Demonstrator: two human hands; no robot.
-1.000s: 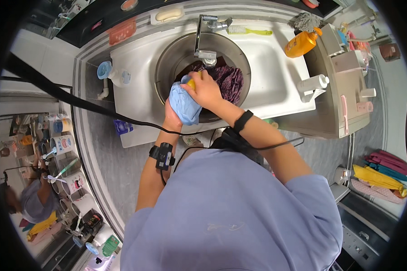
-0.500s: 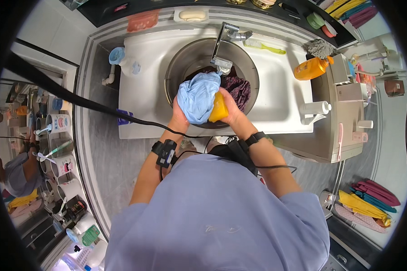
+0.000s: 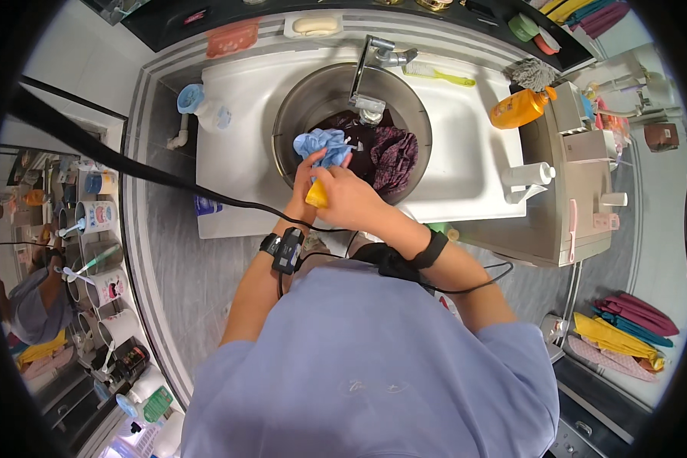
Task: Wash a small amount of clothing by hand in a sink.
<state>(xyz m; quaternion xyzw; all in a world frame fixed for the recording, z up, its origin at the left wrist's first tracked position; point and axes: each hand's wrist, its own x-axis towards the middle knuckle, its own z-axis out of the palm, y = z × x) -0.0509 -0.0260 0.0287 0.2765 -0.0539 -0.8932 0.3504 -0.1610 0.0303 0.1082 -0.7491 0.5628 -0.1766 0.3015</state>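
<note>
A crumpled light-blue cloth is bunched over the near left part of a round metal basin. My left hand is closed on its lower end. Reaching across from the right, my right hand is closed around a yellow soap bar, whose end shows below the fingers. Both hands meet at the cloth, and the right hand hides part of the left fingers. Dark maroon patterned clothing lies in the basin, under the faucet.
The basin stands in a white sink. A green brush and a soap dish are at the back. An orange pump bottle and a white bottle stand right. A black cable crosses from the left.
The blue cloth has gone from a wide, full bundle to a small crumpled bunch. My right hand has moved left with the yellow soap bar, across to my left hand.
</note>
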